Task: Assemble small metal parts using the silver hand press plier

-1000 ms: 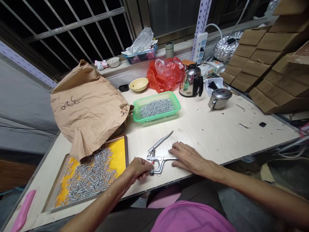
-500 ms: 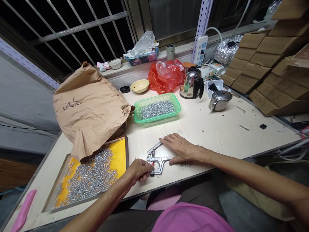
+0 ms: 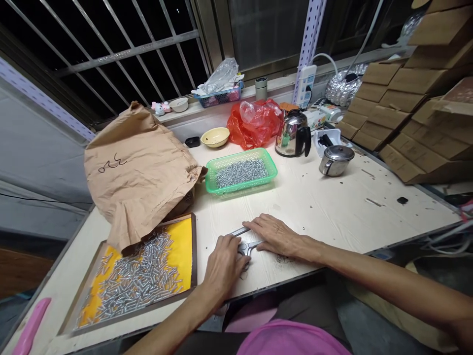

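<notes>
One wide, pale wood-topped worktable [image 3: 318, 207] fills most of the view, with two bare hands at work near its front edge. A large, crumpled brown paper bag [image 3: 140, 172] marked with black handwriting slumps at the left, over the back of a shallow rectangular tray with a dark rim and yellow bottom [image 3: 194, 251]. That tray is well filled with loose, silvery, slim metal pieces [image 3: 144, 276]. Beyond, in the middle of the table, a bright green, perforated plastic basket [image 3: 244, 188] holds another broad heap of similar pieces. Which heap is finished cannot be told; judging by both, the work is under way, with plenty of handling left.

Both forearms reach in from the lower edge and angle toward each other. The right hand [image 3: 275, 236] lies palm down, grasping the handles of a silver metal plier-like tool [image 3: 252, 244]: fingertips on the upper lever, thumb by the lower handle. The left hand [image 3: 223, 264] bends over the tool's far end, back upward, fingers curled and hiding it; whether it grips the tool or a small piece cannot be told. The tool lies on the tabletop between the hands, right of the tray.
</notes>
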### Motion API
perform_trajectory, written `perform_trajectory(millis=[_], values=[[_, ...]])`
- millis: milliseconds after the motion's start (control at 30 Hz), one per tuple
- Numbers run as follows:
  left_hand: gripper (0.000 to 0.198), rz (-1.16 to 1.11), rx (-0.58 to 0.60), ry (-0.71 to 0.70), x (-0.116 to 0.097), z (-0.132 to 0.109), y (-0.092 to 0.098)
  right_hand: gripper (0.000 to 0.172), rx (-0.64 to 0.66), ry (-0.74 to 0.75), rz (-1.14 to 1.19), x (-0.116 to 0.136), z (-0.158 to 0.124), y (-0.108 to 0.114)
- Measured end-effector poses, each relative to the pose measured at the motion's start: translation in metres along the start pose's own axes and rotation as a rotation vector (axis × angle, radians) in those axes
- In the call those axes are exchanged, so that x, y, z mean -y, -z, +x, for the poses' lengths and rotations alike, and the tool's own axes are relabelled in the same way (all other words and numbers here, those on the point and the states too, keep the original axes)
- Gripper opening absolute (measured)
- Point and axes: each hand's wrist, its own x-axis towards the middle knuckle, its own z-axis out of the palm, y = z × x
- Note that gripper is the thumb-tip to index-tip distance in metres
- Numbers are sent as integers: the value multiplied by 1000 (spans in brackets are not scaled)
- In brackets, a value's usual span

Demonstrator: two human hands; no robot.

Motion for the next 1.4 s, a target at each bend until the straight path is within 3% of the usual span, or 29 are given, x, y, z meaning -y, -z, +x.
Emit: perform_trajectory(millis=[133,233,300,500,700,900,1067,1200,1300,1400], values=[[63,98,38,-153,0,21,-11,76,37,-17,11,0,-2,5],[67,196,101,-148,-1,30,-11,80,95,-124,-34,-1,-3,13],[66,262,115,-127,-4,34,-8,71,127,-166,-72,0,-2,18],[42,217,132,-213,-11,43,-4,36,165,-155,-165,3,1,23],[14,193,144,-174,-11,48,-6,16,128,-99,-131,-8,5,6],[12,192,153,-159,-12,51,-2,16,126,-137,-107,-10,5,4],[32,132,44,-168,-6,38,-14,41,99,-113,-93,-10,-3,21],[36,86,-93,-262,-14,12,-38,24,77,-102,-99,-22,0,19],[37,17,-72,-328,-27,-5,-52,17,64,-158,-138,-32,11,12],[37,-46,-63,-301,-35,-12,-59,15,27,-173,-160,-41,24,10]])
